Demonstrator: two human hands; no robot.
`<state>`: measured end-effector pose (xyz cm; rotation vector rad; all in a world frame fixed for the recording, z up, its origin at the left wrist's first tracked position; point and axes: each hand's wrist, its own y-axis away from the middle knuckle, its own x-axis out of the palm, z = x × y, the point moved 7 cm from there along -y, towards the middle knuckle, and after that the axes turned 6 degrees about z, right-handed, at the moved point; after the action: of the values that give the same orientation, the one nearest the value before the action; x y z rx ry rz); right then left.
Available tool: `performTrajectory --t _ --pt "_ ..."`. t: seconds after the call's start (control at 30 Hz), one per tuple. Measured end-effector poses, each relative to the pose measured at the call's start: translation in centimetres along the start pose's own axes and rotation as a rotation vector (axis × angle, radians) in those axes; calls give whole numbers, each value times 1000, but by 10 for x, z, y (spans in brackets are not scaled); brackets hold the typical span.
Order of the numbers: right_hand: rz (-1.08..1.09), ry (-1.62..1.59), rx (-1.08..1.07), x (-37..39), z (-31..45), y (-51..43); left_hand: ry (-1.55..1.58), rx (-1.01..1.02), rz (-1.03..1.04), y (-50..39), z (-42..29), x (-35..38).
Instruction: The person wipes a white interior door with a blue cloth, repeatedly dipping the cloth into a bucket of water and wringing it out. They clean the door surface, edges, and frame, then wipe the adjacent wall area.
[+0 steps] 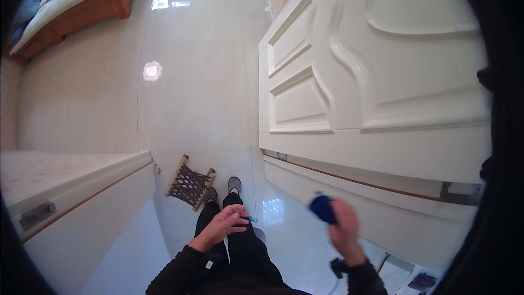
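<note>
My right hand point(344, 223) grips a bundled dark blue cloth point(322, 209), somewhat blurred, held in front of the door frame on the right. My left hand point(226, 224) hovers over my legs with its fingers apart and nothing in it. Below and left of my feet's line stands a low folding stool point(190, 185) with a woven dark strap seat and wooden bars. Partly hidden by my leg is a grey bucket point(259, 234), with something blue at its rim.
A white panelled door point(348, 90) stands open on the right, beside its frame point(368, 194). Another frame edge with a metal strike plate point(37, 216) is at left. A wooden bed point(88, 12) with bedding stands at upper left. Glossy floor tiles point(196, 98) reflect light.
</note>
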<state>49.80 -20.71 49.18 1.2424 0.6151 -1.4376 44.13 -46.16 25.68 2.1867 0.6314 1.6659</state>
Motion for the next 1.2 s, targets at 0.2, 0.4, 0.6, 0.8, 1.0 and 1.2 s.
performTrajectory --t 0.2,0.4,0.6,0.8,1.0,1.2 --pt "416 -377 -176 165 48 -36 346 10 17 -37 39 22" --pt "548 -346 -270 190 35 -37 292 -137 -104 -47 62 -5" --pt "526 -262 -162 190 0 -16 232 -272 166 -63 92 28" --pt "-52 532 70 117 -73 -7 -139 -276 -10 -84 98 -10" --pt "23 1037 85 223 -156 -1 -64 -343 -271 -77 112 -73" --pt "190 925 46 375 -217 -30 19 -355 -449 -86 140 -131"
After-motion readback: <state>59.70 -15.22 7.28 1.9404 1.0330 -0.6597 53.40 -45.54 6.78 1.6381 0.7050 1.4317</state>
